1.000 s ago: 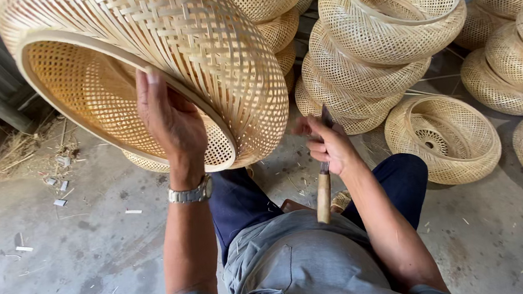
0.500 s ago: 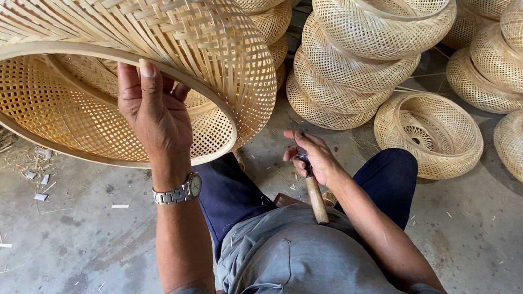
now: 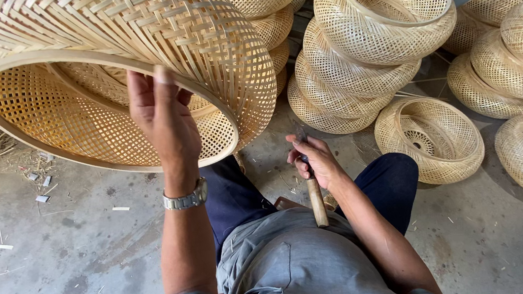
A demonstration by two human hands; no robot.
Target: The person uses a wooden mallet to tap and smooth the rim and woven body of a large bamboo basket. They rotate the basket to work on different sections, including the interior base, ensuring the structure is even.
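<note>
I gripped the rim of a big basket (image 3: 129,43) with my left hand (image 3: 165,122), tilted above my knees, while my right hand (image 3: 314,160) closed round a wooden-handled tool (image 3: 316,200).

Big woven basket (image 3: 98,60) sits up at the floor's (image 3: 44,273) far left, stacked baskets (image 3: 361,41) behind center, more baskets (image 3: 516,56) along the right edge, one lone basket (image 3: 430,139) in front of the stack.
</note>
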